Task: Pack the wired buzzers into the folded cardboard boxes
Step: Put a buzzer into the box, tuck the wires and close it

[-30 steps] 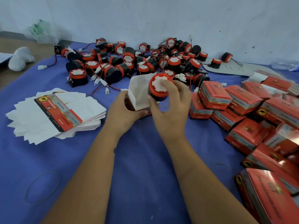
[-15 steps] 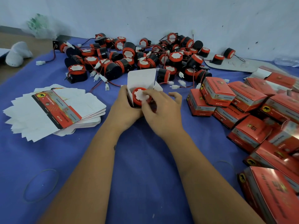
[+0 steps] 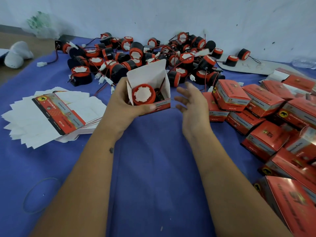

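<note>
The open box (image 3: 154, 93), red-printed outside and white inside, serves as the landmark near the middle of the blue-covered bench (image 3: 153, 168). The left hand (image 3: 123, 103) grips it from its left side, thumb pressed across the printed front panel and fingers wrapped behind, holding it with its mouth tilted toward the camera and its white top flap standing up at the back. Inside the box sits a buzzer (image 3: 143, 94), its red ring and white face turned outward, with dark wires tucked into the space just right of it. The right hand (image 3: 193, 106) hovers just right of the box, apart from it, fingers spread and relaxed, holding nothing. Behind the box, against the pale wall, lies the pile of loose buzzers (image 3: 153, 55), black bodies with red caps, tangled in red and black leads with small white plugs. To the left of the box rests a fanned stack of flat unfolded cartons (image 3: 51, 113), mostly white side up, one showing its red print. To the right of the box, closed red boxes (image 3: 265, 117) are heaped together, running down toward the near right corner. Far left of the box, near the front edge, a thin rubber band (image 3: 40, 194) lies on the cloth.
</note>
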Action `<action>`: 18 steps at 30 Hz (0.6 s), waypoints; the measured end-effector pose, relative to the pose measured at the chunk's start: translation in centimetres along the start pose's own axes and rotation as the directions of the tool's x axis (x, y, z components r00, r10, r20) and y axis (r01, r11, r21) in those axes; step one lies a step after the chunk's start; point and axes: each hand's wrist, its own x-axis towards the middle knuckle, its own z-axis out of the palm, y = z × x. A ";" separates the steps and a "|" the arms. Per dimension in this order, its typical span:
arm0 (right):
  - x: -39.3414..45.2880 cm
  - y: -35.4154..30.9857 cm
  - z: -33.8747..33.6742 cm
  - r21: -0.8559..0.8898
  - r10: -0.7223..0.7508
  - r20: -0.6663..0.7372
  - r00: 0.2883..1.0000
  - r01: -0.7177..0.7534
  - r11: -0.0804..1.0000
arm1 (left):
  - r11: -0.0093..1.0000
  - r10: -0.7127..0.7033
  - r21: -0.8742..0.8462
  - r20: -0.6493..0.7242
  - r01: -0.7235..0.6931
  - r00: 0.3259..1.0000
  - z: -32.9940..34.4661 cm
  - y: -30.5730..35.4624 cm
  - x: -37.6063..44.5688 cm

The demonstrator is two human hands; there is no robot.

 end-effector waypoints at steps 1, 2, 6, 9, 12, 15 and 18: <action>0.3 -0.2 -0.3 0.104 0.014 0.030 0.999 -0.017 0.994 | 1.000 0.003 0.007 0.031 -0.003 1.000 -0.1 0.1 0.0; 0.5 -0.3 -0.6 0.170 0.006 0.052 0.999 -0.015 0.985 | 0.999 -0.002 0.041 0.065 -0.001 0.998 -0.3 0.0 -0.1; 0.3 -0.4 -0.6 0.172 -0.036 -0.043 0.998 0.043 0.984 | 0.975 -0.081 0.217 0.185 0.040 0.979 -0.4 -0.5 -0.2; -0.2 -0.2 0.1 -0.116 -0.291 -0.178 0.940 0.273 0.955 | 0.970 -0.127 0.228 0.187 0.082 0.974 -0.3 -0.8 0.0; -0.9 0.1 0.6 -0.478 -0.659 0.010 0.752 0.582 0.658 | 0.969 -0.141 0.228 0.193 0.095 0.971 0.0 -0.8 -0.1; -1.8 0.7 1.6 -0.609 -0.788 0.340 0.514 0.759 0.232 | 0.976 -0.104 0.208 0.233 0.055 0.967 0.2 -0.7 -0.2; -2.5 1.0 2.4 -0.604 -0.772 0.464 0.434 0.793 0.082 | 0.973 -0.063 0.232 0.268 -0.001 0.961 0.0 -1.0 -0.3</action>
